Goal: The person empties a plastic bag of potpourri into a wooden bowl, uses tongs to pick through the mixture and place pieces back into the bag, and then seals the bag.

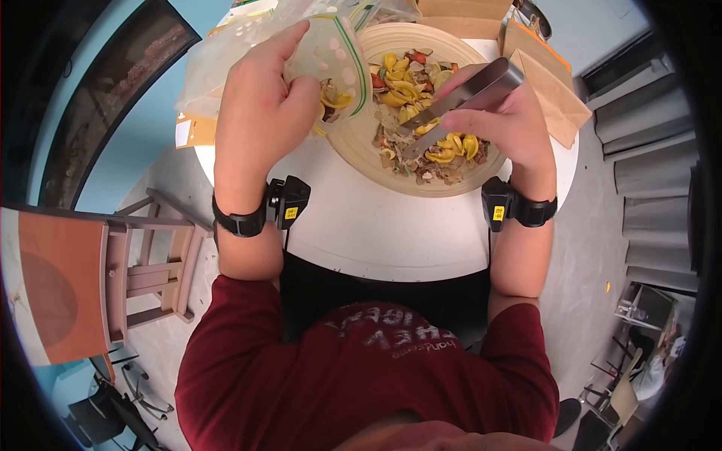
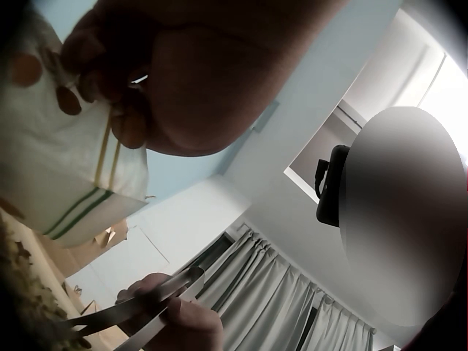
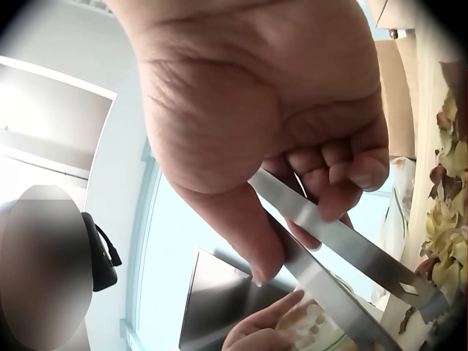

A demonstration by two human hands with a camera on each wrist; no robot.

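My left hand (image 1: 259,98) grips a clear zip bag (image 1: 338,64) with white dots and a green seal stripe, holding it open at the left rim of a wide wooden bowl (image 1: 353,146). Some yellow pasta shells (image 1: 335,98) lie inside the bag. My right hand (image 1: 500,116) grips metal tongs (image 1: 459,101), their tips down in the mix of yellow pasta, red pieces and brown bits (image 1: 432,150) in the bowl. From the left wrist view the bag (image 2: 66,175) hangs from my fingers, with the tongs (image 2: 124,311) below. The right wrist view shows the tongs (image 3: 351,252) squeezed between thumb and fingers.
The bowl sits on a round white table (image 1: 376,225). Brown paper bags (image 1: 553,86) lie at the table's far right and more plastic bags (image 1: 226,49) at its far left. A wooden stool (image 1: 150,255) stands on the floor to my left.
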